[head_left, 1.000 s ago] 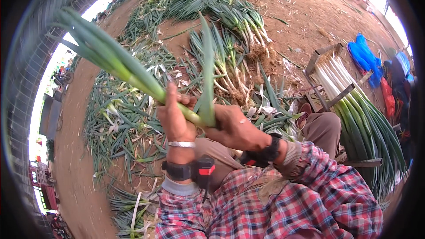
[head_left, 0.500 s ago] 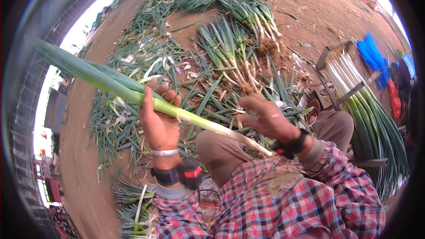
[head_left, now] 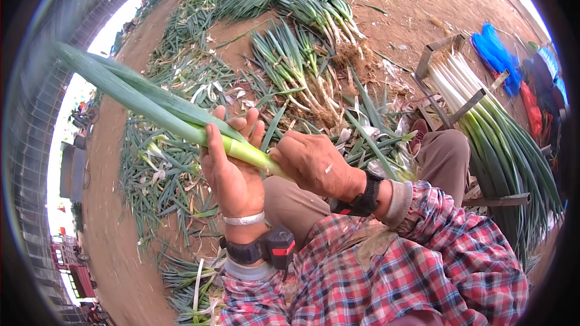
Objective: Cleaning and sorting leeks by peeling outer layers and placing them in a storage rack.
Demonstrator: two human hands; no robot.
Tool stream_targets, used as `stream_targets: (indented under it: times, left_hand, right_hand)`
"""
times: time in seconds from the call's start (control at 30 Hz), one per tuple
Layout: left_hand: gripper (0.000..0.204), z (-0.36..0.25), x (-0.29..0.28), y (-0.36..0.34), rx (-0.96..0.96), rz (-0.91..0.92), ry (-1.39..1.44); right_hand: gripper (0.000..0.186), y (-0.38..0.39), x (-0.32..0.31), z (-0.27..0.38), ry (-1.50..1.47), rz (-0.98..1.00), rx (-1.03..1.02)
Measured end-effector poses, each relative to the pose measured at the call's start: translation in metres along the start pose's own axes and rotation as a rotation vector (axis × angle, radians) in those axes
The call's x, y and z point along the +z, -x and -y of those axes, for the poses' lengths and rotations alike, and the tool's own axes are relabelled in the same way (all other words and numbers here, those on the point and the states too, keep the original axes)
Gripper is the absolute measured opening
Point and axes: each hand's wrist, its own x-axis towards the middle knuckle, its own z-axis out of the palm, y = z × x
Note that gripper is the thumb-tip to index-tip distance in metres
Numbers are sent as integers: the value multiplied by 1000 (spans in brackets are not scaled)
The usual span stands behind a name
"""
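Note:
A long, thick green onion [head_left: 142,107] slants across my front, its dark leaves reaching up to the far left. My left hand [head_left: 232,175] holds it from below, thumb over the stalk and the other fingers loosely curled behind. On the paler lower stalk, my right hand [head_left: 320,166] is closed, knuckles up, with its fingertips bent in and partly hidden. It covers part of the stalk, so I cannot tell whether it grips the whole stem or just an outer layer. The root end is out of sight behind that hand and wrist.
At the right a metal rack [head_left: 450,118] holds a stack of white-stemmed green onions [head_left: 495,145]. Rooted bunches [head_left: 302,75] lie ahead on the dirt floor, beside a litter of trimmed leaves [head_left: 163,181]. Blue plastic [head_left: 496,57] and a red bag [head_left: 530,111] lie beyond the rack.
My right hand, which was apart from the green onion and blurred, has come left and closed on the lower stalk. My left hand with the onion has shifted slightly right.

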Motion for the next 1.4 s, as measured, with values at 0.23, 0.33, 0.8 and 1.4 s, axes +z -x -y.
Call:
stream_targets:
  times: [0.23, 0.33, 0.8, 1.4]
  left_hand:
    - [40, 5, -29, -26, -27, 126, 120]
    - [37, 1, -39, -33, 4, -30, 35]
    - [60, 9, -3, -18, -31, 34, 55]
    - [50, 18, 3, -20, -88, 4, 2]
  right_hand:
    - [32, 20, -14, -24, -1395, -413, 951]
    - [32, 65, -59, -60, -1437, -118, 928]
    - [23, 14, -22, -4, -694, 230, 413]
    - [19, 17, -33, -12, -574, 271, 216]
